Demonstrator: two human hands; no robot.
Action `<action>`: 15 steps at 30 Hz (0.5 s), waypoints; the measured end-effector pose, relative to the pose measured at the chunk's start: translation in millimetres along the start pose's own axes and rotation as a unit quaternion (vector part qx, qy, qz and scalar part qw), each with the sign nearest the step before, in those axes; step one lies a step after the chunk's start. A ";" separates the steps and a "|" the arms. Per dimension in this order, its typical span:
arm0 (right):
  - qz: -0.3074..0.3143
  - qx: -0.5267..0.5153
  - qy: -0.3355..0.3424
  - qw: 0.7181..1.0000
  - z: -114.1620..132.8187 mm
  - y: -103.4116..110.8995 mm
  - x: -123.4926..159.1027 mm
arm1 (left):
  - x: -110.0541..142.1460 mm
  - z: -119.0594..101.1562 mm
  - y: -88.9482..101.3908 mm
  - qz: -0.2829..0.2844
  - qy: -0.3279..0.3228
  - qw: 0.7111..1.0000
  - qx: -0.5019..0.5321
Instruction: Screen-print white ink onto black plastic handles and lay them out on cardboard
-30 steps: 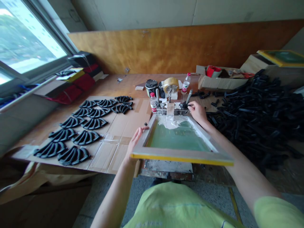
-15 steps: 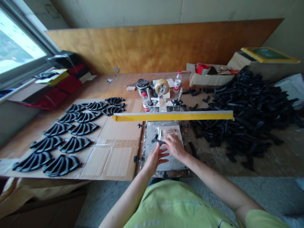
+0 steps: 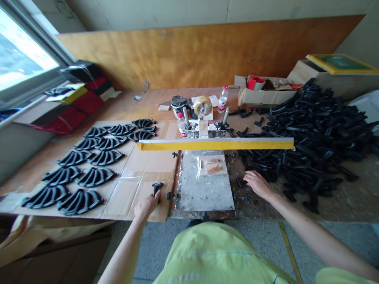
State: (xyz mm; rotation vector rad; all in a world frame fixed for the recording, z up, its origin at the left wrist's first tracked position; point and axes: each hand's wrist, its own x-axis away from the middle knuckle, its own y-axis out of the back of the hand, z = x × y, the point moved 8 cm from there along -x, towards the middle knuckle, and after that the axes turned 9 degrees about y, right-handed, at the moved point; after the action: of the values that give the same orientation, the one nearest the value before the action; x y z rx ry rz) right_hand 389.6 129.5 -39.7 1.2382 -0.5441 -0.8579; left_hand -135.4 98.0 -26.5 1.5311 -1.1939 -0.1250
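Note:
My left hand [image 3: 147, 205] is closed on a black T-shaped plastic handle [image 3: 156, 186], with its head pointing up, over the cardboard sheet [image 3: 142, 177]. My right hand [image 3: 257, 184] is at the near left edge of a heap of similar black handles [image 3: 302, 138]. Its fingers stretch left, close to a loose black handle [image 3: 239, 182]; whether they touch it is hard to see. Between my hands lies the flat grey plate [image 3: 205, 197] of a printing jig, with a clear pad holding two orange-brown shapes [image 3: 212, 166] on it.
A yellow-edged bar [image 3: 216, 144] spans above the plate. Black handles lie in fan-shaped groups [image 3: 95, 176] on the left cardboard. Behind stand a tape roll [image 3: 203, 105], a dark tub [image 3: 179, 104], a red-capped bottle [image 3: 223, 98] and an open carton [image 3: 266, 96].
My hands have parted from over the plate. The left has carried a black handle left over the cardboard; the right has moved right to the heap's edge.

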 end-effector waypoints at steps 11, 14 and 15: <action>-0.066 -0.022 0.079 0.994 105.7 22.2 -154.3 | 42.8 -203.7 64.1 0.049 -0.244 0.876 0.413; -0.040 -0.002 0.079 0.996 113.4 14.9 -161.2 | 70.4 -228.6 73.2 0.064 -0.282 0.825 0.486; -0.040 0.002 0.077 0.996 111.8 16.1 -158.9 | 76.3 -227.2 73.4 0.062 -0.281 0.821 0.493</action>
State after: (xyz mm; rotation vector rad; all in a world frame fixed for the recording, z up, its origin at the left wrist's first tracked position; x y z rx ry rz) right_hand 215.2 193.6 19.2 1.3255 -0.3743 -0.8200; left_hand 2.6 208.2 151.5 2.4006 -2.0119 0.1854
